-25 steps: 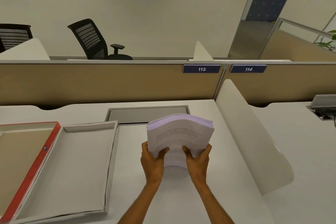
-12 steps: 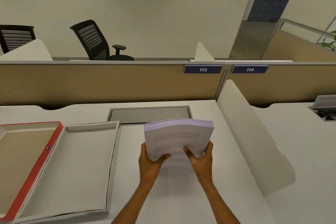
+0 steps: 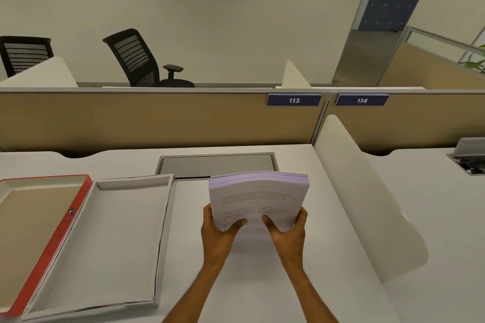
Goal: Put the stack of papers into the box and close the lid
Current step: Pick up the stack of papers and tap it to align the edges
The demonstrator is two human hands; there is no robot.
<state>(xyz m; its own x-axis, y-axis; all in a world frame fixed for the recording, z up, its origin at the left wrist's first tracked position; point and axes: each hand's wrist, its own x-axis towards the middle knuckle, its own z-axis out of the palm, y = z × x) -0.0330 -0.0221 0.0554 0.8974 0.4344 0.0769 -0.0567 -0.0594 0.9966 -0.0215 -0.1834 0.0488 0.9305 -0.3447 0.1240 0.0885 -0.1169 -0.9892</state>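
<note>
A thick stack of printed white papers (image 3: 258,196) stands tilted on its near edge on the desk, its far edge raised. My left hand (image 3: 220,231) grips its lower left corner and my right hand (image 3: 287,231) grips its lower right corner, thumbs on top. To the left lies the open box: a shallow white tray (image 3: 105,241) with nothing in it, and its red-spined lid (image 3: 31,220) folded flat out to the far left.
A grey cable hatch (image 3: 217,165) is set in the white desk (image 3: 236,283) just behind the papers. A curved white divider (image 3: 367,204) rises on the right. A tan partition (image 3: 157,120) with labels 113 and 114 closes the back.
The stack has shifted slightly left and its upper edge has flattened; both hands keep the same grip.
</note>
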